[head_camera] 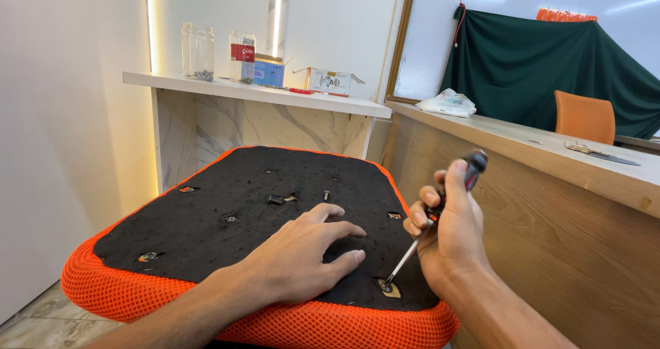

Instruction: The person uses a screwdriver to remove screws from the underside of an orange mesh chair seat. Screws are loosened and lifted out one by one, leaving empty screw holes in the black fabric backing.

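Screwdriver [440, 215] clamped in right hand [450, 242] grip; shaft slanted down-left, tip seated in near-right hole [388, 287]. Left hand [302, 259] flat, fingers apart, pressed on seat underside [227, 232].

White wall [62, 149] on the left w/ a vertical light strip [148, 22] glowing along the corner. White shelf [254, 92] sits on a marble-look base [275, 125]; jars [197, 51] and small boxes [330, 82] stand on top. To the right, a long wooden counter [550, 204] carries a plastic bag [447, 103]. Behind it, a dark green cloth [550, 67] drapes over a whiteboard [440, 33], orange chair [584, 117] in front. Grey tile floor [41, 321] shows bottom left.
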